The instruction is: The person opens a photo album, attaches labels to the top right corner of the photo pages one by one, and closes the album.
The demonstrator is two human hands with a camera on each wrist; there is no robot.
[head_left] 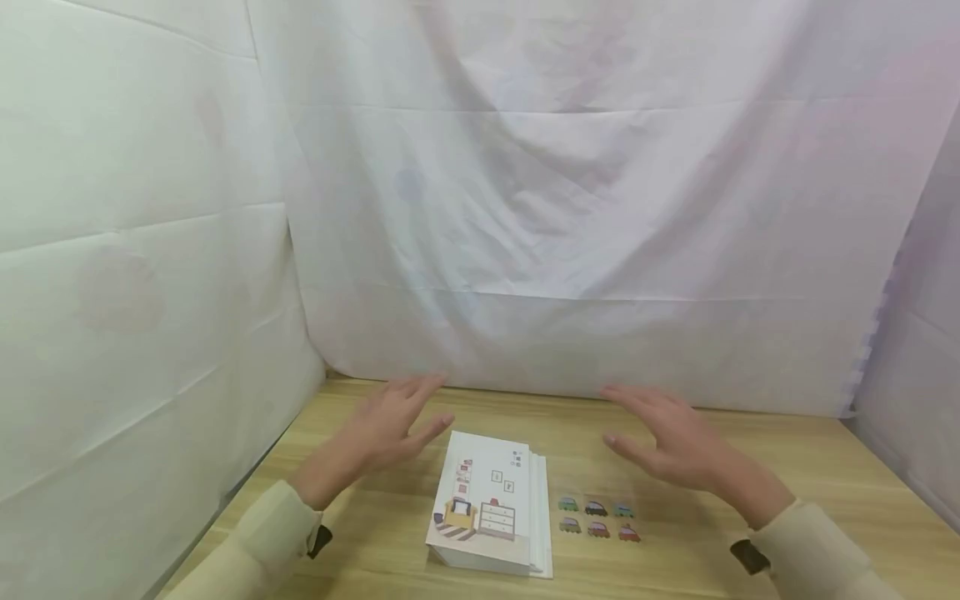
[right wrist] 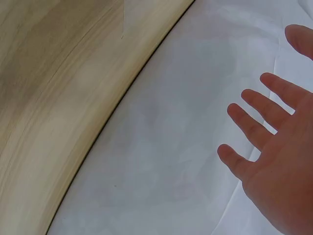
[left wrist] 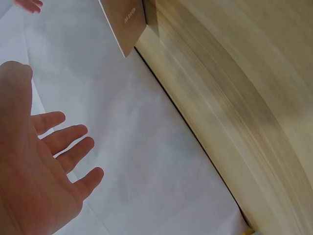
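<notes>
Both hands are raised over the table with nothing in them. My left hand [head_left: 386,425], fingers spread and thumb apart, hovers left of a white boxy stack [head_left: 487,492] whose face carries a printed room scene with an armchair and drawers. On the other side, my right hand [head_left: 671,437] is held palm inward above the table, beyond the small car stickers [head_left: 597,517]. These lie in two short rows right of the stack. The left wrist view shows the left palm [left wrist: 39,171] with separated fingers; the right palm [right wrist: 283,147] looks similar in its own view.
A light wood-grain table [head_left: 750,458] bears everything. White cloth hangs behind it [head_left: 562,250] and along the left side [head_left: 135,292]. At the top of the left wrist view stands a tan panel [left wrist: 126,22] with small white printing.
</notes>
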